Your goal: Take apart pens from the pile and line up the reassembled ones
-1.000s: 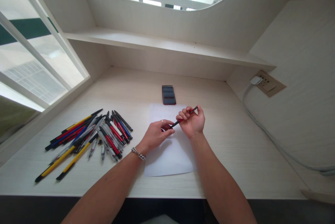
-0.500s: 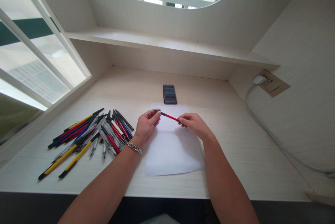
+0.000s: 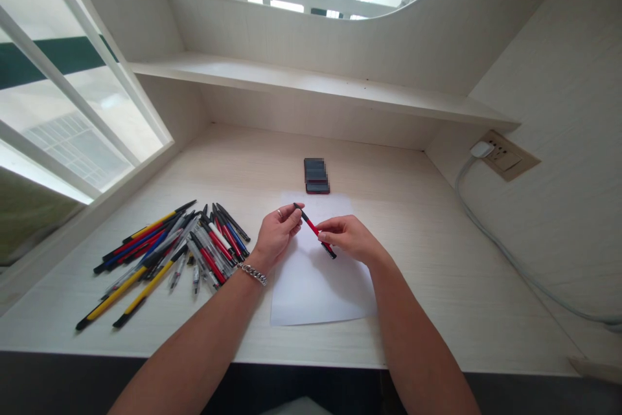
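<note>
- Red-and-black pen (image 3: 310, 223) slants above the white paper (image 3: 315, 298), pinched by the left hand (image 3: 278, 232) at its far end and the right hand (image 3: 354, 240) lower down.
- Loose pens (image 3: 212, 261) lie piled on the desk (image 3: 437, 272), left of the paper.
- Any lettering seems too small to read.
</note>
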A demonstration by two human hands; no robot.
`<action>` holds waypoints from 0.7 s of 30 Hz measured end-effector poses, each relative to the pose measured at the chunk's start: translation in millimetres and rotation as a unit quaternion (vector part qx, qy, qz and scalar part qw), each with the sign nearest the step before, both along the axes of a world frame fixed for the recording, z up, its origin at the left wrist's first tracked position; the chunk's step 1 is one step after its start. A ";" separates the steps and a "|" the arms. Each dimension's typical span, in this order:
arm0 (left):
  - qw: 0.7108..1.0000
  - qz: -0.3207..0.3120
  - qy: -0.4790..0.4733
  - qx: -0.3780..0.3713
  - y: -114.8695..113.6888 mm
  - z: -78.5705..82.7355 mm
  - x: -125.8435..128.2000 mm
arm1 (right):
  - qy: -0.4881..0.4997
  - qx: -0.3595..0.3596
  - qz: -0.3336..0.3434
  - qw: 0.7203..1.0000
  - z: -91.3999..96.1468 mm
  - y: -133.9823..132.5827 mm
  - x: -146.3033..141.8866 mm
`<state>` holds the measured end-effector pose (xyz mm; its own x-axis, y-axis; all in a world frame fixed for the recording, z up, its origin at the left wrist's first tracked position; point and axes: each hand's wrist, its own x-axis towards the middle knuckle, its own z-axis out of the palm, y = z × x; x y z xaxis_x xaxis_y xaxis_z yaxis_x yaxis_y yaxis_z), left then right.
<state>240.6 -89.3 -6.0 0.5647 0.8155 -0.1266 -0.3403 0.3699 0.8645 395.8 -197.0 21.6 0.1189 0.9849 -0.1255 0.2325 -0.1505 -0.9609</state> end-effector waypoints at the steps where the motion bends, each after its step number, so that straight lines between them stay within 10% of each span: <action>1: 1.000 -0.001 0.013 0.011 0.0 -0.3 -0.1 | -0.004 -0.001 -0.001 1.000 0.7 -0.2 -0.3; 6: 0.982 -0.031 0.134 0.126 -4.3 -3.0 -0.2 | -0.036 0.025 -0.035 0.998 1.6 -1.8 8.5; 14: 0.925 -0.099 0.245 0.273 -10.2 -7.9 -0.6 | -0.226 -0.006 -0.322 0.920 -20.7 0.2 61.2; 21: 0.899 -0.090 0.279 0.327 -11.5 -5.2 -2.0 | -0.342 -0.024 -0.345 0.874 -33.4 2.4 80.9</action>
